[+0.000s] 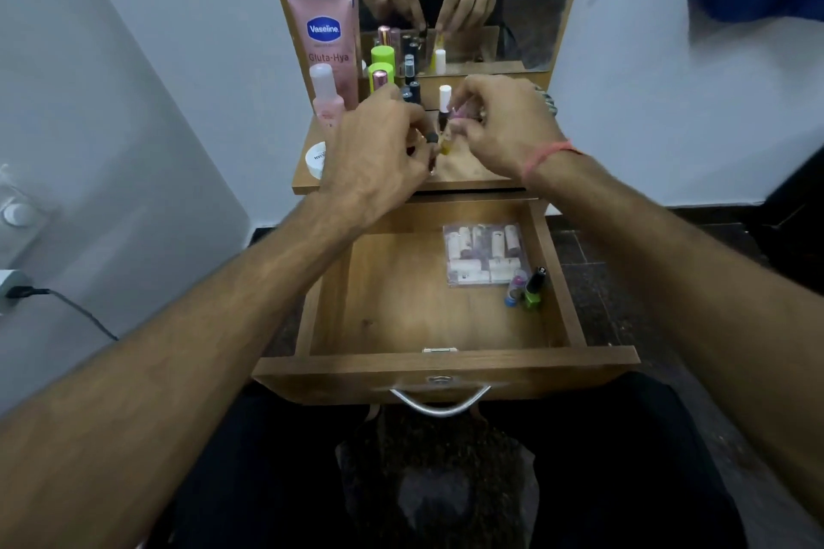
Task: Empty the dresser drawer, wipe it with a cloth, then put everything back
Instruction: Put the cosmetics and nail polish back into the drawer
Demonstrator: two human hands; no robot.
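The wooden drawer (339,308) is pulled open below the dresser top (472,174). Inside, at its right, lie a clear pouch of small tubes (484,254), a green nail polish bottle (533,289) and a small purple-and-blue bottle (515,290). Both hands are over the dresser top. My left hand (379,147) pinches a small dark-capped item (430,138). My right hand (508,125) pinches a small pink bottle (459,115). A little yellow bottle (446,147) shows between the hands; which hand holds it is unclear. A dark cloth (437,473) lies on my lap.
At the back left of the dresser top stand a pink Vaseline tube (327,40), a pink bottle (325,96), green-capped bottles (382,58) and several small dark bottles. A white-capped bottle (444,100) stands by my fingers. A white jar (315,158) sits at the left edge. The mirror (512,13) rises behind.
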